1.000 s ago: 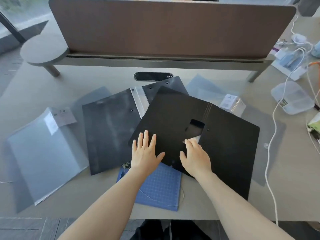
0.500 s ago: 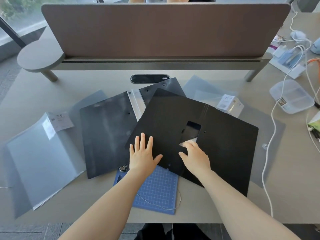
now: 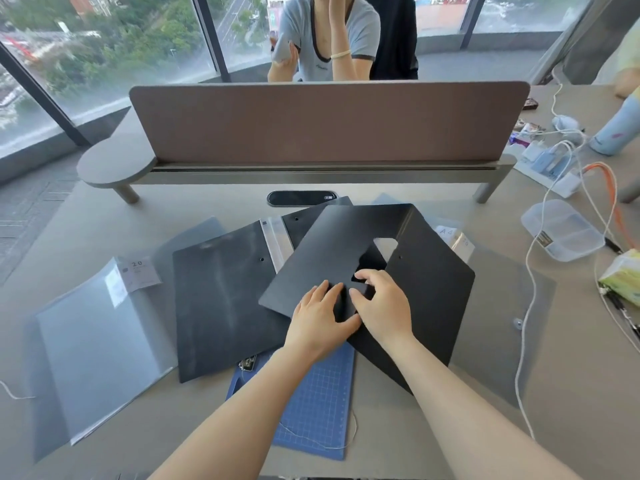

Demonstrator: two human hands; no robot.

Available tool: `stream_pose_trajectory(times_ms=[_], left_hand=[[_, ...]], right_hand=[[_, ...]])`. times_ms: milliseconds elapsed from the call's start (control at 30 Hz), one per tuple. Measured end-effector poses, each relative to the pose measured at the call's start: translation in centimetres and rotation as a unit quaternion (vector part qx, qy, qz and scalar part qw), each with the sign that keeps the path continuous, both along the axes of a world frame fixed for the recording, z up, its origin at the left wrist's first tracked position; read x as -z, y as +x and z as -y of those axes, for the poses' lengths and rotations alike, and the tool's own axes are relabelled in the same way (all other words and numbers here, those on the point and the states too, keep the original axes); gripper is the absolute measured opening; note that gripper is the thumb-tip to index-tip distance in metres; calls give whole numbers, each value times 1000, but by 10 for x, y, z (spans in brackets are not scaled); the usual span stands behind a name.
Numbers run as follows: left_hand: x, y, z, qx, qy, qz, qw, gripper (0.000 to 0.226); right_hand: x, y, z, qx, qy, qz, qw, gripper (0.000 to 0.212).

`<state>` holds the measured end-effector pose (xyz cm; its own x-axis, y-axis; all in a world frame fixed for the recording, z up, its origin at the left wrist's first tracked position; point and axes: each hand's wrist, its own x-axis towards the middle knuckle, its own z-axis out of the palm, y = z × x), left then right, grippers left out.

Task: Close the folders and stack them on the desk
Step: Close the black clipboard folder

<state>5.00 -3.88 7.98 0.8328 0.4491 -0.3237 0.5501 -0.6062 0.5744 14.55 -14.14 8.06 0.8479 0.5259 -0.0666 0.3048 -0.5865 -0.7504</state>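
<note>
While the black folder (image 3: 349,258) is tented over its spine in the middle of the bench (image 3: 214,209), neither cover lies flat, so the closing of this one is only part done, as I judge it. From the head camera, the left hand (image 3: 320,318) presses flat on the near edge of the left cover, fingers spread and gripping nothing. The right hand (image 3: 381,303) sits just beside it, its fingers curled at the cut-out window in the cover; whether they pinch the edge or only rest on it is hard to tell from this angle.

No stack has been started. A second dark folder (image 3: 225,299) lies open to the left, partly under the black one. A clear folder (image 3: 93,344) with a label marked 20 lies open further left, and another clear folder (image 3: 502,299) lies under the right side of the black one, with a label peeking out. All of these are left to close and pile up.

A blue cutting mat (image 3: 318,403) lies under the forearms, near the bench's front edge, with a thin white string (image 3: 332,445) across it. A white cable (image 3: 530,271) trails down the right side, over the right clear folder's corner, and could snag when that folder is lifted. A plastic box (image 3: 562,230) and a tissue pack (image 3: 623,278) sit further right, clear of the work. A brown divider screen (image 3: 329,123) stands behind, with a person seated beyond it.
</note>
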Motion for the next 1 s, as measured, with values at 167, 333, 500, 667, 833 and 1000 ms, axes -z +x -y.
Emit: stream_pose_trajectory(times_ms=[167,333,500,667,833,1000], left_hand=[[-43,9,0,3,-20,57,998,53],[-77,12,-4,11,1,74,997,30],[-98,16,-8,5,28,47,998,3],[-111,17,-16,-3,6,35,999,14],[-105,16,-29,-20,-13,9,1000,10],[-90,7,-39,-72,11,33,997,12]], right_hand=[[-32,6,-11,9,88,30,996,26],[-54,9,-22,5,134,66,989,24],[-69,11,-32,-9,153,86,984,23],[-76,11,-42,-49,124,136,982,20],[-75,8,-53,-102,78,187,974,13],[-70,-2,-62,-146,60,196,968,23]])
